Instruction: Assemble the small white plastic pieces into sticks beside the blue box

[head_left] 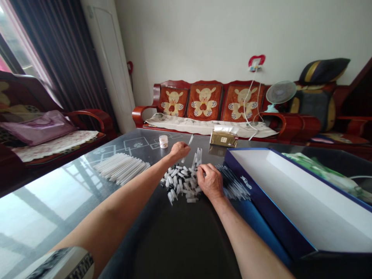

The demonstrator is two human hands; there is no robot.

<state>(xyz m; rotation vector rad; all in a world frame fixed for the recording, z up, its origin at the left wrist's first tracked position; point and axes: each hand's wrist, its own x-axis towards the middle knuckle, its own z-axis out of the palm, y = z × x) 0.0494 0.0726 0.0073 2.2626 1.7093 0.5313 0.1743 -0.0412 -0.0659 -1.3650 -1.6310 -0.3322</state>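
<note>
White tube [190,140] pinched in your fisted left hand [179,149], slanting up and away just behind the cap pile [180,186]; your right hand [210,181] curls on the pile, grip unclear.

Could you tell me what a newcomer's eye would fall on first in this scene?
The heap of small white caps in the middle of the dark glass table draws the eye. The right hand rests on it, and the left hand just behind pinches a thin white tube. A big blue box with a white inside lies open at the right, and a neat bundle of white tubes lies at the left.
</note>
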